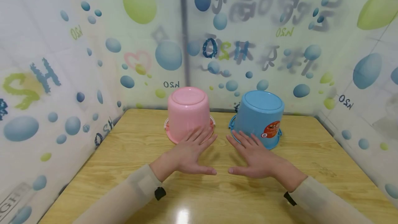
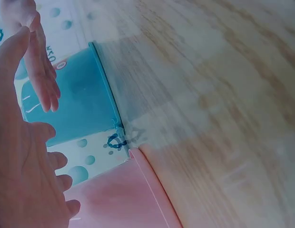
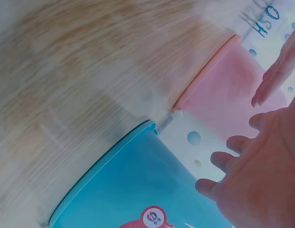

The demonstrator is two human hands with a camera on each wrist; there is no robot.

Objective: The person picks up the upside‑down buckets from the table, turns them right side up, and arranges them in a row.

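the pink bucket [image 1: 188, 111] and the blue bucket [image 1: 256, 117] stand upside down side by side, apart, toward the back of the bench [image 1: 217, 199], probably turned so because the wide rim gives the steadier footing. in front of them are the left hand [image 1: 190, 153] near the pink one and the right hand [image 1: 258, 156] near the blue, fingers straight and spread, gripping nothing, since the bench seems to carry both buckets; fingertip contact i cannot tell.
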